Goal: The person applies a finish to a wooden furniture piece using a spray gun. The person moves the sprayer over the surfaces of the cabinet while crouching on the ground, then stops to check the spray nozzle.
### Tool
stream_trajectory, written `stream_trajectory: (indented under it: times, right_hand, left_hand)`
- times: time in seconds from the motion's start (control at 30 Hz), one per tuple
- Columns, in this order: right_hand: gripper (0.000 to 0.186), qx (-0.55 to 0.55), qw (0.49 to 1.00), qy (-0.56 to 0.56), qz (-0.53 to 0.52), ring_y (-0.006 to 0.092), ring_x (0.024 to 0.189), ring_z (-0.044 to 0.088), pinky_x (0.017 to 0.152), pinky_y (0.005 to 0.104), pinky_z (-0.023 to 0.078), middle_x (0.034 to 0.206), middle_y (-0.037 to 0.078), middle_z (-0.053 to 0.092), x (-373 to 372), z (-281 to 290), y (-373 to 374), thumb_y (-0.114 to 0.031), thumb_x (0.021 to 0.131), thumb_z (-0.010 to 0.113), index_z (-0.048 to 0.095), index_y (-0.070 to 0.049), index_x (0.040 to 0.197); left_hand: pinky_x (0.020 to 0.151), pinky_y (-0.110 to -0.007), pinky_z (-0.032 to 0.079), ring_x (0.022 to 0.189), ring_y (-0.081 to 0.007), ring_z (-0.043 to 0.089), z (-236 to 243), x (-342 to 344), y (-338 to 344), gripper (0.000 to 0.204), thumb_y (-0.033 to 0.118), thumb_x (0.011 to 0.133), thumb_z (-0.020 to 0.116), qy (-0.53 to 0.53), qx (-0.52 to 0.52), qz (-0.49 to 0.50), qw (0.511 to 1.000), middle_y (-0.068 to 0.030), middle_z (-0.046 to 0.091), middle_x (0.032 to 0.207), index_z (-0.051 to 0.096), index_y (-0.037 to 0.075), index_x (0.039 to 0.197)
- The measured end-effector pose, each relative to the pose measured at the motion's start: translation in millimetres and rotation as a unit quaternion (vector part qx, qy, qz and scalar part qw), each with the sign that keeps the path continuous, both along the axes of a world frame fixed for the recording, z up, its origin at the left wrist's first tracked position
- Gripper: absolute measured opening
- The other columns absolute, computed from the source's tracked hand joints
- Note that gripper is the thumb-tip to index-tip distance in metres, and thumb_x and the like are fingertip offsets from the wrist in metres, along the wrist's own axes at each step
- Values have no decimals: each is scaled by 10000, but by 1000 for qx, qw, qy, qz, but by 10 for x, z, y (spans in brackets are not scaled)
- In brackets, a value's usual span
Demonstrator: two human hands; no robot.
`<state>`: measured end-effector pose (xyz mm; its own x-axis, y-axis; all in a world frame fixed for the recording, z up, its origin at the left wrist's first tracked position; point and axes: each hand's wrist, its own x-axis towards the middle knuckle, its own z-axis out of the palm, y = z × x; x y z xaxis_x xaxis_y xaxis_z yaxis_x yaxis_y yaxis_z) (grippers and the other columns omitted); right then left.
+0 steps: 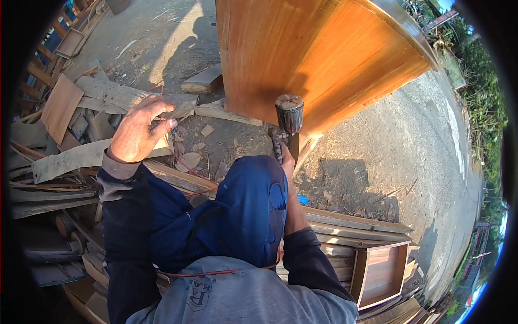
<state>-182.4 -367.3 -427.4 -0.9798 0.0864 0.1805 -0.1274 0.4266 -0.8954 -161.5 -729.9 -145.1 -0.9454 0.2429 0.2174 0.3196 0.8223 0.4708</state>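
My right hand (288, 162), beside my raised blue-trousered knee, grips a spray gun (278, 143) with a dark, stained metal cup (289, 116) on top. The gun is just in front of a large varnished orange-brown wooden cabinet (318, 43), whose lower part is behind the cup. My left hand (137, 129) is raised out to the left above scrap boards, fingers loosely bent and apart, holding nothing. A thin red hose (210, 274) lies across my lap.
Scrap boards (70, 162) are piled at the left; a loose panel (61, 110) lies among them. Planks (356, 229) and a wooden drawer box (380, 272) lie at lower right. Dirt ground (156, 21) meets a paved strip (448, 151), with greenery (475, 81) beyond.
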Motion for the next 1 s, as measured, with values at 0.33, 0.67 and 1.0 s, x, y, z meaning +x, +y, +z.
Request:
stream_trajectory:
  times: [0.33,0.67,1.0]
  right_hand:
    - [333,-37,986,158,-30,138,811,632,775,289,523,931,83,669,-132,1915,-183,-65,917,644,615,41,1231]
    - [346,-102,938,327,-48,130,863,644,791,290,531,1037,112,700,-181,2862,-420,7,934,654,583,55,1270]
    - [345,-55,942,330,-21,104,805,629,753,273,532,1007,92,683,-339,2482,-441,-23,932,664,592,63,1258]
  left_hand:
    - [904,-426,508,1046,-382,657,129,37,3,300,159,865,740,7,21,18,1000,-183,676,1108,685,-45,1078]
    - [870,-422,518,989,-375,669,144,112,-96,325,162,860,750,8,44,14,999,-182,671,1102,690,-47,1102]
    - [859,-423,518,988,-377,666,157,174,-131,317,162,864,753,14,26,11,999,-180,665,1101,681,-33,1103]
